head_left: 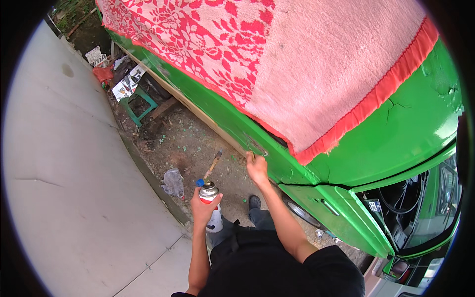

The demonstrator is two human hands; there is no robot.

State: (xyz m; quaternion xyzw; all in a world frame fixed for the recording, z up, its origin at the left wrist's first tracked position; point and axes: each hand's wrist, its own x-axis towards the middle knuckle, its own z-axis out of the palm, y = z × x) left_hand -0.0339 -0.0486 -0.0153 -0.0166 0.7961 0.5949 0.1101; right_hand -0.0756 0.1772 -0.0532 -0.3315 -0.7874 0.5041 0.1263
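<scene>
My left hand (204, 210) is closed around the canister of a gas blowtorch (213, 220), white and red with a silver top. Its blue knob sits beside the thumb side, and its brass-coloured nozzle tube points away toward the ground. No flame shows. My right hand (257, 170) is closed at the side of a green van (292, 171), gripping what looks like a thin scraper (249, 142), mostly hidden by the fingers. Just beyond the fingers, a bare greyish patch (259, 148) breaks the green paint.
A pink and red towel (316, 74) covers the roof. The van's front door (326, 208) is at the right. A pale wall (74, 163) stands close on my left. On the dirt ground are a plastic bag (173, 182), a green stool (136, 115), rubbish and green paint flakes.
</scene>
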